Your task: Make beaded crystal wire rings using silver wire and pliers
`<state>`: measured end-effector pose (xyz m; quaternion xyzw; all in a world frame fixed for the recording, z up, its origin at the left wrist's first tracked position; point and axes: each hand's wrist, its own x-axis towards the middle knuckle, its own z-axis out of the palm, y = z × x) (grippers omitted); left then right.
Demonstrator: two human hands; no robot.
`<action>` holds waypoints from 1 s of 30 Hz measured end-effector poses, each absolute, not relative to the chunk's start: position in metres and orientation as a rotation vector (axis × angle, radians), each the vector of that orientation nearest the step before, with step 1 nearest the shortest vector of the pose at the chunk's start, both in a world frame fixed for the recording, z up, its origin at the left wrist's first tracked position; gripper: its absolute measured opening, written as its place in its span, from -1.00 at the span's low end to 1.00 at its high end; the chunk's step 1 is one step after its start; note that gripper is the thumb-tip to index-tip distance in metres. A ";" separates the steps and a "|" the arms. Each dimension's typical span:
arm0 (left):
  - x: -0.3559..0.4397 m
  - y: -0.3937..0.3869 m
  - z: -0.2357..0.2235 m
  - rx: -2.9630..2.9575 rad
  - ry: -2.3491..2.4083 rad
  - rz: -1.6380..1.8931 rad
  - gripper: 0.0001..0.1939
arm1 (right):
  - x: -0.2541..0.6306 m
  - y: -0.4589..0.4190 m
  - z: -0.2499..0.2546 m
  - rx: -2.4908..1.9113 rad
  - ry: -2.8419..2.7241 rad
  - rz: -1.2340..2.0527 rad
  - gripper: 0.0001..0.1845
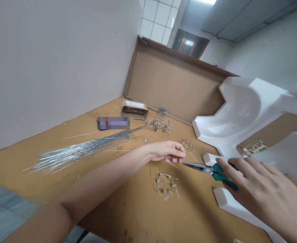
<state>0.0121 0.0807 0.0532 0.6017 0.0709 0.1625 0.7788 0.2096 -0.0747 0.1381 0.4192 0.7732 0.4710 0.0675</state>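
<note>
Green-handled needle-nose pliers (pixel 209 168) are gripped in my right hand (pixel 257 189), their jaws pointing left. The plier tips reach the fingertips of my left hand (pixel 167 152), which is closed in a pinch. What those fingers hold is too small to make out; a short thin wire (pixel 175 165) shows just below them. On the table under my hands lies a ring of wire with clear beads (pixel 166 185). A similar beaded wire ring (pixel 186 144) rests beyond my left hand. A long bundle of straight silvery wires (pixel 82 148) stretches across the left side.
Behind the wires sit a small open cardboard box (pixel 135 111) and a flat item with a blurred label (pixel 113 123). Small beaded wire pieces (pixel 159 123) form a pile near the cardboard panel (pixel 173 84). White moulded foam (pixel 244 104) stands at the right, on the brown table (pixel 143 216).
</note>
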 end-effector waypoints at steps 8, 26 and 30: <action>0.012 0.080 0.055 1.271 0.172 0.351 -0.84 | 0.211 -0.074 0.136 1.297 2.344 1.388 -0.71; 0.014 0.081 0.050 1.231 0.135 0.328 -0.85 | 0.211 -0.076 0.134 1.305 2.364 1.376 -0.71; 0.014 0.081 0.050 1.224 0.131 0.326 -0.86 | 0.211 -0.076 0.134 1.297 2.406 1.357 -0.71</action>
